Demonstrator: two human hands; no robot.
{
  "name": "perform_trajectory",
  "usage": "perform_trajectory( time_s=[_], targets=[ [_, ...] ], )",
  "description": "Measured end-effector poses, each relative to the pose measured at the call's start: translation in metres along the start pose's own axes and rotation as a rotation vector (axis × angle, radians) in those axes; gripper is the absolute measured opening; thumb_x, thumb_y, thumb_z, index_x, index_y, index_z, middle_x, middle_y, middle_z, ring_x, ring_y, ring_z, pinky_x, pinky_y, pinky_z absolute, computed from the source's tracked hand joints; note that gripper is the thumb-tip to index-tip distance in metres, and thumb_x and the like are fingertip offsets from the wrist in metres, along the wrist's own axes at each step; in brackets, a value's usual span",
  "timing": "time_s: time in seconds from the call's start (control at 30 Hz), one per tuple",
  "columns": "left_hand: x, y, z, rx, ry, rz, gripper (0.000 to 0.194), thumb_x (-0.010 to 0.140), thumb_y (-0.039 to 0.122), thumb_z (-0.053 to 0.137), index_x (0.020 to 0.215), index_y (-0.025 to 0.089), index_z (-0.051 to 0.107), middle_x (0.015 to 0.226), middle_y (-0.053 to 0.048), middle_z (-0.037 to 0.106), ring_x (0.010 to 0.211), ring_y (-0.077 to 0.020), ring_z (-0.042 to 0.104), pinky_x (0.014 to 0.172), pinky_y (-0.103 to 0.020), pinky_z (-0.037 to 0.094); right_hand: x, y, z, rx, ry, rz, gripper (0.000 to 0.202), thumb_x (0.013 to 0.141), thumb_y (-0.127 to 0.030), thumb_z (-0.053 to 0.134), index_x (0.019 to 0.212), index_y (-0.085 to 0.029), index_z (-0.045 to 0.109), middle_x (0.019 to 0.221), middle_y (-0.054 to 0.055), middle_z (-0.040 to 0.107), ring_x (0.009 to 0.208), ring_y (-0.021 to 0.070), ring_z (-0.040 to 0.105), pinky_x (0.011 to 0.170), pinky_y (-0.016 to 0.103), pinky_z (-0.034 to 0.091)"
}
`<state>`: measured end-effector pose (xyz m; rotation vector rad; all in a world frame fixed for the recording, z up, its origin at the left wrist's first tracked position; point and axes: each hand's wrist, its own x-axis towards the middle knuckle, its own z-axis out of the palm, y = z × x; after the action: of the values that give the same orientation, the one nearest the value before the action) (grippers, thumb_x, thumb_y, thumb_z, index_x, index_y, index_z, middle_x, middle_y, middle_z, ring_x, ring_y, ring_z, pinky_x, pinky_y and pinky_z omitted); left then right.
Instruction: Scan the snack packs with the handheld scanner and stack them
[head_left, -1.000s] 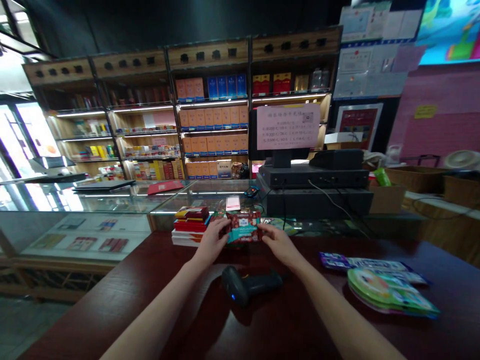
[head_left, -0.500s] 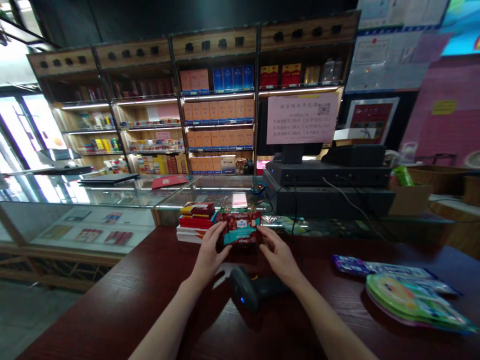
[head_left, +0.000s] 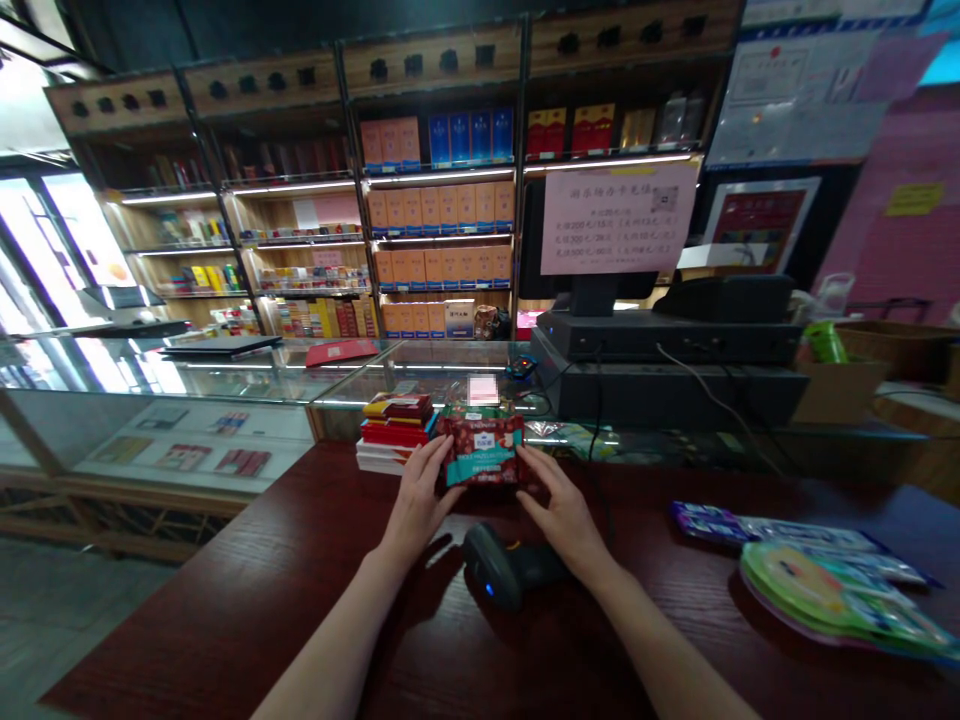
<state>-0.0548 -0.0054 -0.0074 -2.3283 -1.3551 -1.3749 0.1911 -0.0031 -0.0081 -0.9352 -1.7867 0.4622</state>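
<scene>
My left hand [head_left: 421, 500] and my right hand [head_left: 561, 505] grip the two ends of a brown and teal hazelnut chocolate packet [head_left: 484, 452], fingers at its sides. Its printed front faces me, and lettering about hazelnuts shows on it. Behind it, more packets are partly hidden. To the left of the packet, close by my left fingers, stands a stack of red, yellow and white boxes [head_left: 394, 437]. A dark barcode scanner [head_left: 495, 568] with a blue light lies between my forearms, its handle partly hidden by my right wrist.
On the right of the dark wooden counter [head_left: 195, 580] lie a purple and silver packet [head_left: 795, 530] and green flat packs [head_left: 825, 595]. A monitor [head_left: 611, 220] with a pink sign stands above a black cash drawer [head_left: 675, 395]. Glass display cases [head_left: 225, 430] run along the left.
My view has shifted slightly. The chocolate packet's front now faces me a little more fully, with both hands still at its ends.
</scene>
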Motion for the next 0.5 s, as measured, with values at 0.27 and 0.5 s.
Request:
perform_trajectory(
  time_s=[0.27, 0.5],
  targets=[
    [-0.004, 0.005, 0.005, 0.033, 0.069, 0.085, 0.071, 0.089, 0.036, 0.067, 0.152, 0.029, 0.034, 0.145, -0.011, 0.051, 0.138, -0.0284, 0.047, 0.115, -0.050, 0.041, -0.005, -0.001, -0.009, -0.097, 0.097, -0.170, 0.054, 0.093, -0.019, 0.058, 0.145, -0.031, 0.051, 0.145, 0.006, 0.057, 0.134, 0.0224, 0.053, 0.115, 0.040, 0.043],
    [-0.002, 0.017, -0.004, 0.016, 0.085, 0.156, 0.056, 0.091, 0.030, 0.065, 0.143, 0.026, 0.044, 0.139, -0.011, 0.058, 0.133, -0.0261, 0.052, 0.115, -0.052, 0.040, -0.009, -0.006, -0.014, -0.131, 0.141, -0.275, 0.042, 0.096, -0.022, 0.059, 0.137, -0.031, 0.060, 0.137, 0.005, 0.064, 0.126, 0.0221, 0.061, 0.110, 0.038, 0.050]
  ],
)
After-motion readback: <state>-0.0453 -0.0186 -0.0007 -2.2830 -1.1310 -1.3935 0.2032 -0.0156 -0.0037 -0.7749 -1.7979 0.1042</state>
